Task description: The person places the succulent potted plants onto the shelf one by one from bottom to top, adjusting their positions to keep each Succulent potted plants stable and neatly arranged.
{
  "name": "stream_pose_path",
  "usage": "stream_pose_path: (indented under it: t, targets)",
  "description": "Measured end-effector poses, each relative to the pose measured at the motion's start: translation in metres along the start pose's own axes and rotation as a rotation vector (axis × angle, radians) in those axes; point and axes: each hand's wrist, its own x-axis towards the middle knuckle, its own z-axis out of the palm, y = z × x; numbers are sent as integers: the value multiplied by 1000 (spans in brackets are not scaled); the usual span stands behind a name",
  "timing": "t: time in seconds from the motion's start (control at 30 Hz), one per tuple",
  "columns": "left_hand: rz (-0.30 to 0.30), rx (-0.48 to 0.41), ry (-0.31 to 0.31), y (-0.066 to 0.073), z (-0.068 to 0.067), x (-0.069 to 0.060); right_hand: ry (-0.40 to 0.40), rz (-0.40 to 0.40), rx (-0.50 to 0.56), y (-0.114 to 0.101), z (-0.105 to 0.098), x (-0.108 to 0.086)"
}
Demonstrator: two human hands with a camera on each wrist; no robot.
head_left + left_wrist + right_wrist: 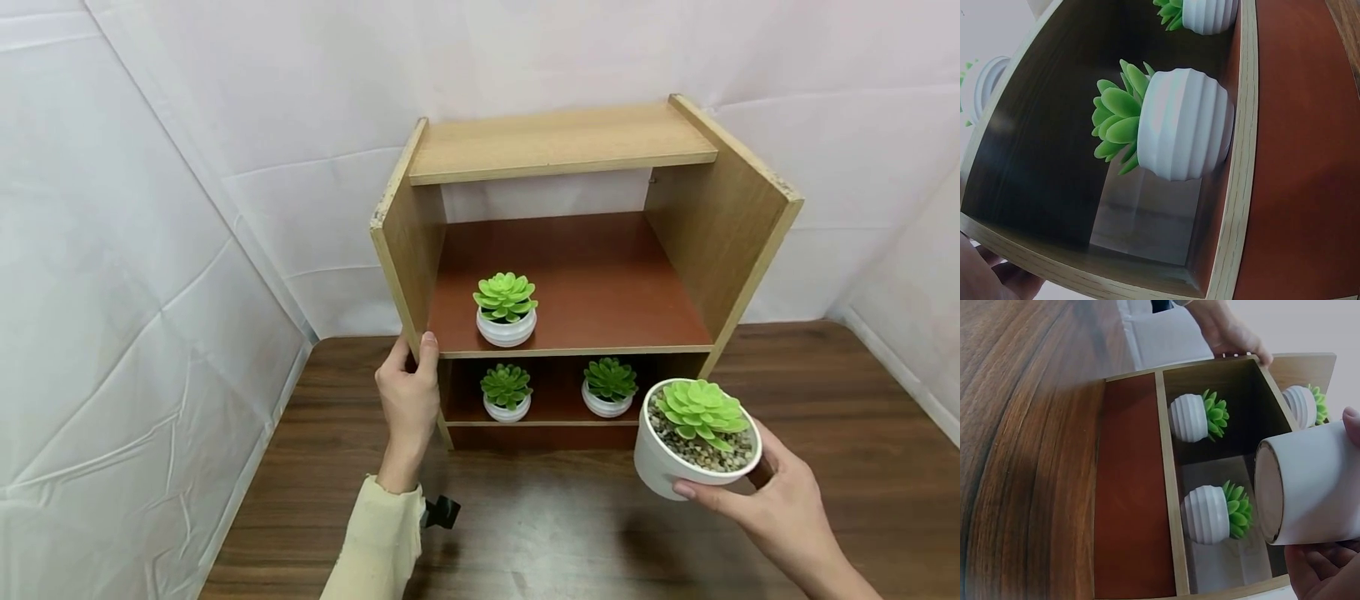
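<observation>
A wooden shelf unit with red-brown boards stands on the table. My left hand grips the lower front edge of its left side panel, thumb at the front. In my right hand is a potted succulent, a larger white pot with pebbles, held by its side in front of the unit's right side and tilted towards the head camera. One small potted succulent sits at the left of the middle board. Below it, two more small pots, a left one and a right one, stand on the lower shelf.
The dark wooden table spreads around the unit's base. White cloth hangs behind and at the left, with more at the right. A black device is strapped at the left wrist.
</observation>
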Motion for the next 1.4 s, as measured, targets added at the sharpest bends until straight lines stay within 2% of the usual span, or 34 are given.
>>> stream_pose_path:
  t: [0.13, 0.2, 0.33, 0.47, 0.97, 1.4]
  targets:
    - [10, -5, 5, -12, 0, 1, 4, 11, -3, -3, 3, 0]
    - [13, -6, 4, -6, 0, 1, 2, 1, 5, -3, 4, 2]
    - [-2, -3, -3, -6, 0, 0, 3, -26, 28, -3, 5, 4]
    - [-1, -9, -6, -14, 1, 0, 1, -37, 35, -4, 5, 5]
    - [2, -15, -11, -12, 0, 0, 54, -13, 83, -13, -5, 12]
    - [-13, 4, -15, -13, -1, -1, 58, -24, 59, -21, -4, 18]
